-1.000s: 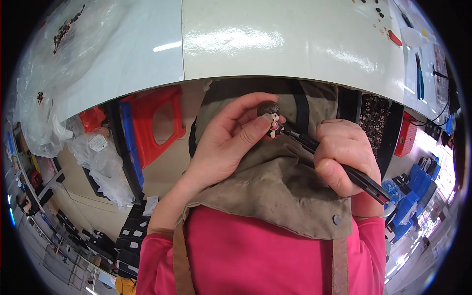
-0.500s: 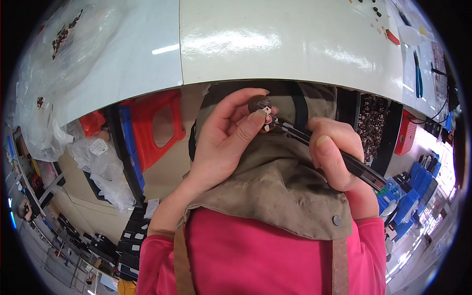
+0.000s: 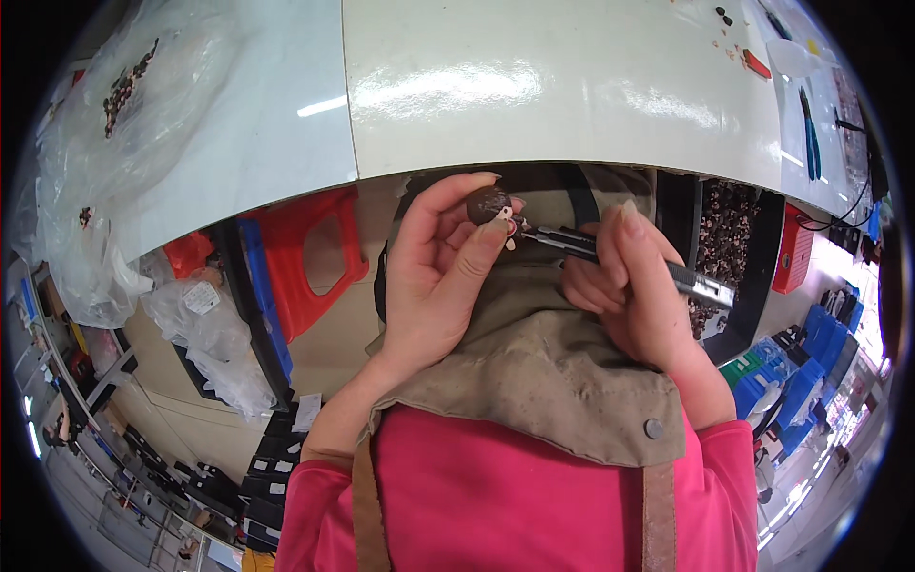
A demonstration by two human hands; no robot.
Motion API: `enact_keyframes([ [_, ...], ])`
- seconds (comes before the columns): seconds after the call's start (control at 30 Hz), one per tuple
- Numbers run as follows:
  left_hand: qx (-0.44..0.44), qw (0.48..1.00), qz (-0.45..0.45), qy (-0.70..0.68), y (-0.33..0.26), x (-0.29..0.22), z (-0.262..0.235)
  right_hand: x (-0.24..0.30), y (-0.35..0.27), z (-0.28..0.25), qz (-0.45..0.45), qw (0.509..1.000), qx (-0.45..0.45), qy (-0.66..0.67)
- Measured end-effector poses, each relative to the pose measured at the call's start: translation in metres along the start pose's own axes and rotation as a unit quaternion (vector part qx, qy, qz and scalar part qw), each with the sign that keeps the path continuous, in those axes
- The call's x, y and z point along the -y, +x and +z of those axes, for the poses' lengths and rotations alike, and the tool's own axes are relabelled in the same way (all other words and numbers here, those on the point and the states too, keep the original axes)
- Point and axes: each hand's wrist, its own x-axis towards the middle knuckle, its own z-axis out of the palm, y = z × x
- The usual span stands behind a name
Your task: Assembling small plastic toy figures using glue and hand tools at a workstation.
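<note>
Figurine point(image 3: 490, 205) in pinch between thumb and fingers of left hand point(image 3: 429, 281), over apron point(image 3: 519, 338) on near side of table point(image 3: 572, 129); knife point(image 3: 577, 245) in closed grip of right hand point(image 3: 637, 300), aimed leftward tip-first at body, touching or just beside, hard to tell which. Seemingly midway through this one, with dark hair, face and body already in place and perhaps small work left at the body, though no way to tell how much. Also pieces point(image 3: 729, 224) in tray point(image 3: 760, 291) at right and in or on bag point(image 3: 195, 91) at far left, finished or waiting hard to tell.
</note>
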Motion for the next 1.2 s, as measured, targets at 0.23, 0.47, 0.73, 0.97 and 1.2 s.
enact_keyframes([
  [0.23,0.009,0.999,-0.040,0.001,0.002,-0.011,0.005,0.013,0.000,-0.009,-0.084,0.965,0.016,-0.250],
  [0.47,0.052,0.996,-0.074,0.020,0.004,-0.015,0.002,0.045,0.003,-0.011,-0.163,0.855,0.141,-0.471],
  [0.73,0.039,0.999,-0.020,0.014,-0.002,-0.011,0.002,0.045,-0.004,0.000,-0.055,0.931,0.077,-0.352],
  [0.97,0.010,0.996,0.070,0.050,-0.004,0.000,0.001,0.012,-0.002,0.000,-0.041,0.988,0.011,-0.147],
  [1.2,-0.007,0.977,0.164,0.133,0.000,0.014,-0.002,0.009,0.003,0.008,0.031,0.996,-0.026,0.079],
])
